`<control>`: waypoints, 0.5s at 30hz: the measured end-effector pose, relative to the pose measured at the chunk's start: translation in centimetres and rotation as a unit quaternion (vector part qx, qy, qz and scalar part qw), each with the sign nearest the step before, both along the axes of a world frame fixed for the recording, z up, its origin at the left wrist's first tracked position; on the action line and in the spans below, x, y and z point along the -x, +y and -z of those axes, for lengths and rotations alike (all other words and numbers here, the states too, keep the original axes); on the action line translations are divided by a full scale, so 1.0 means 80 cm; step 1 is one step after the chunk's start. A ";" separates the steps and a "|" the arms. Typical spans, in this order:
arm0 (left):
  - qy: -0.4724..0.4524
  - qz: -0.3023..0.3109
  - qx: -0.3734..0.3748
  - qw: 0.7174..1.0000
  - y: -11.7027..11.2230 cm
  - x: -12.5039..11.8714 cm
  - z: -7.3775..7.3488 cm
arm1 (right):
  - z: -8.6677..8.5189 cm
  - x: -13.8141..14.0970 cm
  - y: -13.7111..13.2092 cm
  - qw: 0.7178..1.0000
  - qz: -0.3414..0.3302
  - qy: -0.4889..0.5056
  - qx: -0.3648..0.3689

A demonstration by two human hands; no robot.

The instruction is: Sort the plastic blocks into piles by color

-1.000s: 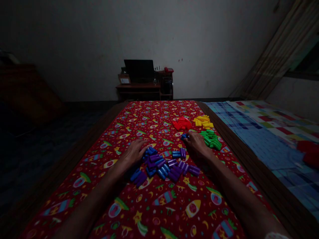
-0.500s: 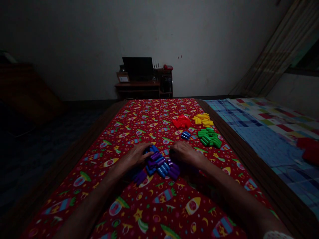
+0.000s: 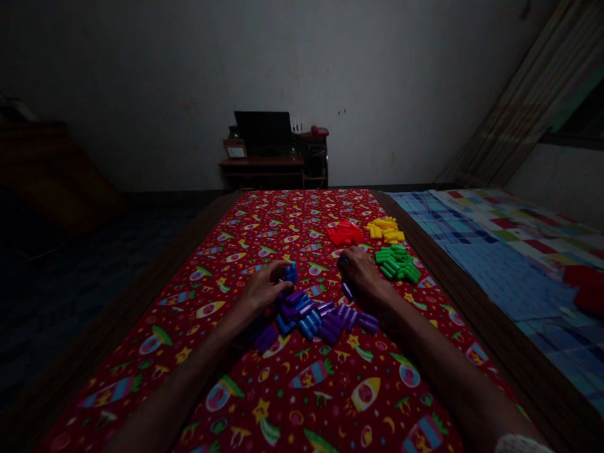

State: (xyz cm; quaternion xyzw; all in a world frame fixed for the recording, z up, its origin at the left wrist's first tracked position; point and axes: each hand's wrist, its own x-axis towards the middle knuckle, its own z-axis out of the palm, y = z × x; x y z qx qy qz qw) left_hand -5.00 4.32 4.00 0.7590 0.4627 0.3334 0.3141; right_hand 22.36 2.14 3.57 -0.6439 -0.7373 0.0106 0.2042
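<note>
My left hand has thumb and fingers closed around a few blue tubes at the far left edge of a mixed pile. Purple tubes and more blue tubes make up that pile, lying loosely over one another. Farther right, my right hand reaches forward with its fingers curled over small blue pieces; the hand hides most of them. A single dark purple-blue tube lies below its fingers.
Beyond my right hand lie separate heaps of red pieces, yellow tubes and green tubes. All rest on a red patterned cloth. A desk with a dark monitor stands against the wall.
My right hand has moved forward and right from the pile to the separate blue pieces, uncovering purple tubes. My left hand has lifted slightly, with blue tubes between its fingers.
</note>
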 end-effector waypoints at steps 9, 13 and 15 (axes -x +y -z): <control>-0.090 0.058 0.042 0.993 -0.022 -0.017 -0.007 | -0.034 0.065 -0.031 0.941 -0.262 0.207 0.054; 0.012 0.075 -0.030 0.997 -0.020 -0.008 -0.013 | -0.027 0.053 -0.023 0.967 -0.192 0.159 0.044; 0.079 0.089 -0.069 0.991 -0.010 0.007 -0.009 | -0.021 0.033 -0.012 0.981 -0.123 0.145 0.022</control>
